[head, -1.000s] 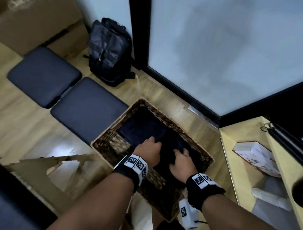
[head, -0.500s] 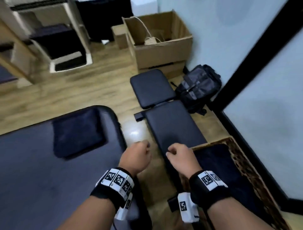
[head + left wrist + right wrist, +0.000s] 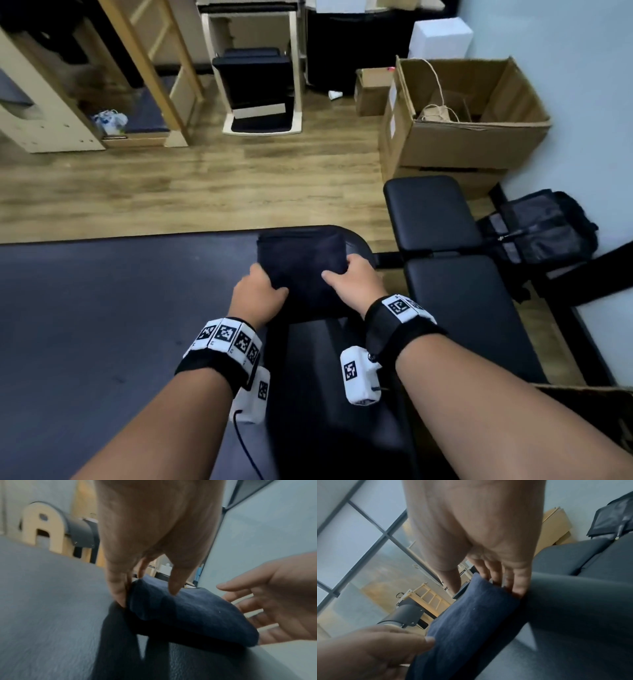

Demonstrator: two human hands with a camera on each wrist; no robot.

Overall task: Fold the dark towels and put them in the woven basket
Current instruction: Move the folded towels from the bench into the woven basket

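A folded dark navy towel (image 3: 301, 255) lies on the right-hand corner of the dark padded table (image 3: 120, 308). My left hand (image 3: 270, 284) holds its near left edge. In the left wrist view the thumb lies on top of the towel (image 3: 192, 612) and the fingers (image 3: 118, 595) press against its side. My right hand (image 3: 339, 270) holds the right edge, thumb on top and fingers under it. The right wrist view shows the towel (image 3: 467, 615) between the right hand's thumb and fingers (image 3: 517, 588). Only a corner of the woven basket (image 3: 589, 394) shows at the lower right.
A black padded bench (image 3: 445, 274) stands between the table and the basket. A dark backpack (image 3: 541, 229) and open cardboard boxes (image 3: 462, 137) sit against the right wall. Wooden frames and a black chair (image 3: 257, 89) stand across the wooden floor.
One second ago both hands pressed dark towels down in the basket. They have left it and swung left to the table, where they now hold the folded towel.
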